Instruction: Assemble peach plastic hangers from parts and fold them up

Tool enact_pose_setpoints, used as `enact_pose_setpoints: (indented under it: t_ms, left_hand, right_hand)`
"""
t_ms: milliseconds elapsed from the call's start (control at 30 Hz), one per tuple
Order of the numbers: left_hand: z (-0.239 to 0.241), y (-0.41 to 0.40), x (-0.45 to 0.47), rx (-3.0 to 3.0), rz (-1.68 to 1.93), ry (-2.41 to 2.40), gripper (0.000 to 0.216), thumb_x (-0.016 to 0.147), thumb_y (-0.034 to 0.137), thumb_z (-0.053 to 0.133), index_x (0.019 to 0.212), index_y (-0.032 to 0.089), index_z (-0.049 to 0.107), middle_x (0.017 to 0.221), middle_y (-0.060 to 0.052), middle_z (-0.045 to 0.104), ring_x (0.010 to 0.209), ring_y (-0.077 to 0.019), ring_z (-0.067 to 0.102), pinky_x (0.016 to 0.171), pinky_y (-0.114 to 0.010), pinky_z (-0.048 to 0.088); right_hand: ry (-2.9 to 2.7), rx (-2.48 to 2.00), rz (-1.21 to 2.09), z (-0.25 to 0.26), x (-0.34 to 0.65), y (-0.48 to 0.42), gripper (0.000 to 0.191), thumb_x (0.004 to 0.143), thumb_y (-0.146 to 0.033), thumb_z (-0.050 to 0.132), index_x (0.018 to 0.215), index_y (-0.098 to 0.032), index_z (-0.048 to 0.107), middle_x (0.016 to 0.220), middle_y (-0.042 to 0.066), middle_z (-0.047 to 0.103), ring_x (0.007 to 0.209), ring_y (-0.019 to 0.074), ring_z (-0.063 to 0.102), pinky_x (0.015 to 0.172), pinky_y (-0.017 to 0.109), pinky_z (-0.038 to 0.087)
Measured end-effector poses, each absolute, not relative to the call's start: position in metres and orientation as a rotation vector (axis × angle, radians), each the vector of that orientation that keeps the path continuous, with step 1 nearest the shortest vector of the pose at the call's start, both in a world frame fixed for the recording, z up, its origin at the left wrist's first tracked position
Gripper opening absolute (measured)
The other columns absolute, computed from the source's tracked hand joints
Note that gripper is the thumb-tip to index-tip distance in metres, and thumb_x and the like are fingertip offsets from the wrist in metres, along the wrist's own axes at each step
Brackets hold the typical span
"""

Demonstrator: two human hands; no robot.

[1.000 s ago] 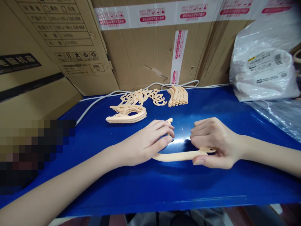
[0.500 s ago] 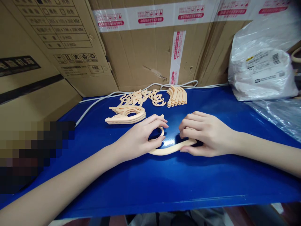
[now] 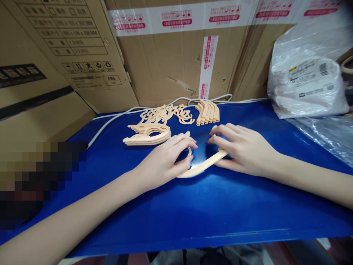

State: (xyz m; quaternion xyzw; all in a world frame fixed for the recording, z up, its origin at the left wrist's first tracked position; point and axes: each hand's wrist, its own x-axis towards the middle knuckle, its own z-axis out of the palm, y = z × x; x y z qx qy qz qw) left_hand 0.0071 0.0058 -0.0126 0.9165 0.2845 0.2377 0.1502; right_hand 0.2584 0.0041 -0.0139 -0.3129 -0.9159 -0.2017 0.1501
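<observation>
A cream plastic hanger (image 3: 200, 168) with a curved arm lies low over the blue table between my hands. My left hand (image 3: 172, 156) is closed around its left part, and the palm and fingers hide much of it. A small hooked end shows between my left thumb and fingers. My right hand (image 3: 238, 149) grips the far right end of the curved arm, thumb below and fingers above. Just behind my left hand lies a stack of folded hangers (image 3: 149, 138). Farther back are loose hooks (image 3: 161, 113) and a row of curved arm pieces (image 3: 208, 112).
Cardboard boxes (image 3: 176, 62) stand along the back and left of the blue table (image 3: 193, 213). A white cable (image 3: 110, 121) runs along the rear edge. At the right back sits a clear plastic bag (image 3: 306, 81) with a label. A pixelated patch covers the left edge.
My right hand has moved slightly up and away from me, tilting the right end of the hanger's arm upward. My left hand has barely moved.
</observation>
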Motion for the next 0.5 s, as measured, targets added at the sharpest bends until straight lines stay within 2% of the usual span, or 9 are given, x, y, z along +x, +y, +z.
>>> enact_pose_setpoints:
  t_ms: [200, 367, 500]
  left_hand:
    - [-0.014, 0.005, 0.009, 2.646, 0.67, 0.816, 0.02, 0.096, 0.018, 0.046, 0.113, 0.016, 0.055, 0.117, -0.007, 0.06, 0.115, -0.0182, 0.053, 0.103, -0.033, 0.04]
    - [-0.014, 0.006, 0.009, 2.644, 0.66, 0.837, 0.02, 0.097, 0.019, 0.045, 0.114, 0.015, 0.055, 0.118, -0.008, 0.059, 0.113, -0.0183, 0.053, 0.1, -0.033, 0.041]
    - [-0.014, 0.006, 0.008, 2.642, 0.645, 0.851, 0.02, 0.097, 0.019, 0.045, 0.114, 0.015, 0.054, 0.118, -0.007, 0.058, 0.112, -0.0184, 0.053, 0.101, -0.033, 0.04]
  right_hand:
    - [-2.755, -0.559, -0.119, -0.017, 0.253, -0.004, 0.024, 0.095, -0.034, 0.049, 0.103, -0.015, 0.062, 0.11, 0.012, 0.063, 0.095, 0.022, 0.057, 0.08, 0.034, 0.046]
    - [-2.702, -0.433, 0.191, -0.015, 0.246, -0.015, 0.033, 0.091, -0.04, 0.06, 0.112, -0.015, 0.058, 0.106, 0.01, 0.067, 0.093, 0.0191, 0.058, 0.081, 0.03, 0.047]
    - [-2.635, -0.429, 0.318, -0.014, 0.245, -0.018, 0.025, 0.093, -0.025, 0.058, 0.116, -0.015, 0.053, 0.103, 0.008, 0.067, 0.091, 0.016, 0.06, 0.078, 0.026, 0.047]
